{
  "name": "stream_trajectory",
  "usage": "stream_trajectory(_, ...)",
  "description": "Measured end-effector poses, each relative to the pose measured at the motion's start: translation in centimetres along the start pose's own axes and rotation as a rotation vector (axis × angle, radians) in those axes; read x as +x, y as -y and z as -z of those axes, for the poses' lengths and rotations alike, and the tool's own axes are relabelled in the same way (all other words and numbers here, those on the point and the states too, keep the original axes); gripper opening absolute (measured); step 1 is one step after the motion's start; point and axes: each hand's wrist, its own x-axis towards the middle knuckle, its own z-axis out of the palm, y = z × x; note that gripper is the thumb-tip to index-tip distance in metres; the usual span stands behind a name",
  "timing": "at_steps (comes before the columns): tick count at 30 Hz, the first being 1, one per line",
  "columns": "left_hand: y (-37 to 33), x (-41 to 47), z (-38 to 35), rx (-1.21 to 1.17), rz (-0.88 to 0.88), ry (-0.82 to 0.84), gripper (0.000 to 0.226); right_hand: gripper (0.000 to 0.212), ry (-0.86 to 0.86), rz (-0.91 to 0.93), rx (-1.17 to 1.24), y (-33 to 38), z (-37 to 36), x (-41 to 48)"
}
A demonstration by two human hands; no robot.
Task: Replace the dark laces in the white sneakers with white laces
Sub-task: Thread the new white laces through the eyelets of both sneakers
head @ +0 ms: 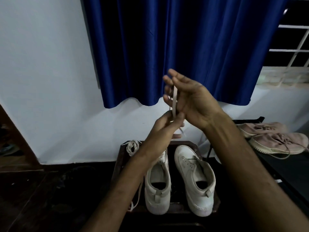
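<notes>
a pair of white sneakers (157, 181) stands side by side, heels toward the person, on a small dark surface (120, 158) set against the pale wall. both hands are raised above the sneakers' toes, touching each other. the left hand (164, 129) has its fingers curled and pinches the lower end of a white lace (174, 99) between thumb and fingertips. the right hand (192, 101), just above the left one, has its fingers spread and nearly straight, palm turned sideways, and the white lace runs taut across those fingers from near the index finger down to the left hand's pinch; whether the right thumb presses the lace cannot be told. a short tail of that lace dangles below the left hand, over the sneakers' toes. a coiled lace (132, 147) lies on the surface beyond the sneakers and to their left, at the far corner. a trailing lace (139, 191) hangs down beside the left-hand sneaker, partly hidden by the left forearm. to the right of the sneakers, well apart, a pinkish pair of shoes (275, 139) rests on a dark ledge. a blue curtain (184, 47) hangs on the wall above and behind the sneakers.
</notes>
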Motion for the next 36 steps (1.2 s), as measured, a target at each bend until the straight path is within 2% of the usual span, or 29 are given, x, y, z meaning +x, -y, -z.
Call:
stream_trajectory(4, -2.0, 0.2, 1.0, -0.03, 0.004, 0.101, 0.031, 0.029, -0.111, 0.122, -0.037, 1.7, -0.2, 0.8)
stream_trajectory(6, -1.8, -0.2, 2.6, -0.032, 0.013, 0.075, 0.031, 0.032, -0.186, 0.138, -0.051, 2.4, 1.3, 0.9)
stream_trajectory(9, -0.8, -0.5, 4.9, 0.12, -0.003, -0.008, 0.028, 0.033, -0.283, 0.097, -0.103, 1.8, 4.0, 0.7)
stream_trajectory(10, -0.5, -0.4, 5.3, 0.183, -0.016, -0.021, 0.027, 0.032, -0.296, 0.062, -0.187, 1.3, 5.0, 0.6)
stream_trajectory(11, -0.3, -0.3, 5.5, 0.258, -0.034, -0.032, 0.026, 0.03, -0.299, 0.008, -0.36, 0.6, 5.9, 0.4)
stream_trajectory(12, 0.0, -0.2, 5.5, 0.348, -0.057, -0.053, 0.024, 0.027, -0.305, -0.057, -0.662, -0.2, 6.8, 0.1)
stream_trajectory(14, 0.4, 0.1, 5.3, 0.548, -0.115, -0.11, 0.019, 0.028, -0.323, -0.167, -1.49, -1.6, 8.6, -0.3)
stream_trajectory(15, 0.5, 0.3, 5.2, 0.628, -0.134, -0.126, 0.017, 0.033, -0.36, -0.131, -1.798, -2.1, 8.8, -0.6)
stream_trajectory(16, 0.6, 0.4, 4.9, 0.68, -0.143, -0.125, 0.016, 0.034, -0.357, -0.031, -1.861, -2.8, 8.5, -1.1)
stream_trajectory(18, 0.9, 0.6, 4.4, 0.738, -0.149, -0.116, 0.018, 0.03, -0.111, 0.098, -1.474, -4.4, 7.8, -2.1)
stream_trajectory(19, 1.2, 0.7, 4.3, 0.759, -0.146, -0.123, 0.02, 0.029, 0.033, 0.068, -1.244, -5.3, 7.2, -2.5)
stream_trajectory(20, 1.6, 0.7, 4.2, 0.776, -0.14, -0.133, 0.021, 0.029, 0.107, 0.025, -1.083, -6.3, 7.0, -2.8)
stream_trajectory(23, 2.8, 0.6, 4.4, 0.798, -0.089, -0.132, 0.021, 0.021, 0.048, -0.018, -0.826, -8.2, 7.5, -3.1)
stream_trajectory(26, 3.9, 0.2, 4.7, 0.77, -0.027, -0.137, 0.028, 0.021, -0.023, -0.053, -0.735, -8.6, 8.0, -2.9)
stream_trajectory(29, 5.4, -0.8, 5.6, 0.814, 0.007, -0.209, 0.029, 0.025, -0.116, -0.085, -0.656, -8.1, 8.5, -2.8)
stream_trajectory(32, 8.3, -3.0, 6.6, 0.893, 0.129, -0.204, 0.025, 0.025, -0.166, -0.139, -0.739, -8.7, 9.7, -2.8)
stream_trajectory(34, 10.4, -4.0, 6.6, 0.831, 0.204, -0.195, 0.024, 0.02, -0.149, -0.172, -0.792, -10.0, 10.1, -3.0)
stream_trajectory(36, 11.7, -4.2, 6.3, 0.792, 0.199, -0.248, 0.019, 0.013, -0.136, -0.188, -0.82, -11.6, 10.2, -3.1)
